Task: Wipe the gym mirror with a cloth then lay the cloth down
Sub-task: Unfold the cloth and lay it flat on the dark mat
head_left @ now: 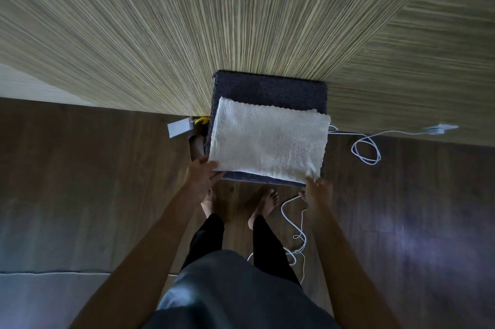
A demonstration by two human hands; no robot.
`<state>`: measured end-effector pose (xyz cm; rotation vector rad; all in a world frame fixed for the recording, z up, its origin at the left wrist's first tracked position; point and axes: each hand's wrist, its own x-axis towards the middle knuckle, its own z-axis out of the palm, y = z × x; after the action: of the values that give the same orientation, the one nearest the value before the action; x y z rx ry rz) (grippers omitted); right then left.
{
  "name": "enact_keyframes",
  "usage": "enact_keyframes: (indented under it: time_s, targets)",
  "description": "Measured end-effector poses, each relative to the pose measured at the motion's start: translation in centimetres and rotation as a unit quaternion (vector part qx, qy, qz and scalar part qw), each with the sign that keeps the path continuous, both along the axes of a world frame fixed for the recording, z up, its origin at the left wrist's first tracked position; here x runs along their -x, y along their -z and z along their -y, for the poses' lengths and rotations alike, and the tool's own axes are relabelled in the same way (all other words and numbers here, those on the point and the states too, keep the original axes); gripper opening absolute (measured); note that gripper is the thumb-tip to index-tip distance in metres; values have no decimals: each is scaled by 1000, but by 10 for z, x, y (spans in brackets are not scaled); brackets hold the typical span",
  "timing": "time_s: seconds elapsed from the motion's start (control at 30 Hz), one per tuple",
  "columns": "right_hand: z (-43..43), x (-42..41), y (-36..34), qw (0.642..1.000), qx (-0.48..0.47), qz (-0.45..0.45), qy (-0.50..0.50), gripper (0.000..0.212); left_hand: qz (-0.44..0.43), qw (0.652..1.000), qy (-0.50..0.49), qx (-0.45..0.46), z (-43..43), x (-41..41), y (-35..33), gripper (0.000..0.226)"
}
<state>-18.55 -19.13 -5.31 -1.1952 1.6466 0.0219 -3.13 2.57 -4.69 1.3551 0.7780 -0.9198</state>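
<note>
A white terry cloth (269, 140) lies spread flat on top of a dark grey upholstered stool (270, 87) that stands against a striped wood-grain wall. My left hand (201, 172) pinches the cloth's near left corner. My right hand (317, 189) holds the near right corner at the stool's front edge. No mirror is in view.
My bare feet (263, 204) stand on dark wood flooring just in front of the stool. A white cable (367, 145) loops on the floor at the right, and another white cable (297, 235) trails by my right foot. A small white box (180, 127) and a yellow item (201, 121) sit left of the stool.
</note>
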Motion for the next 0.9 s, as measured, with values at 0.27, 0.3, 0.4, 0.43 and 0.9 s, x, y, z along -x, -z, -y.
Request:
enact_keyframes:
  time_s: [0.27, 0.3, 0.4, 0.43, 0.9]
  targets:
    - [-21, -44, -36, 994, 61, 80, 36, 7, -42, 995, -62, 61, 2, -9, -11, 15]
    - [-28, -52, -41, 986, 134, 90, -36, 9, -43, 995, -62, 65, 3, -13, -14, 16]
    - [-54, -72, -41, 919, 306, 116, -218, 23, -41, 996, -49, 69, 5, -24, -21, 39]
    - [-64, -78, -39, 900, 325, 144, -251, 24, -48, 995, -57, 73, 6, -27, -22, 48]
    - [-92, -93, -1, 678, 377, 163, -610, 66, -63, 986, 1, 153, -22, -43, -1, 59]
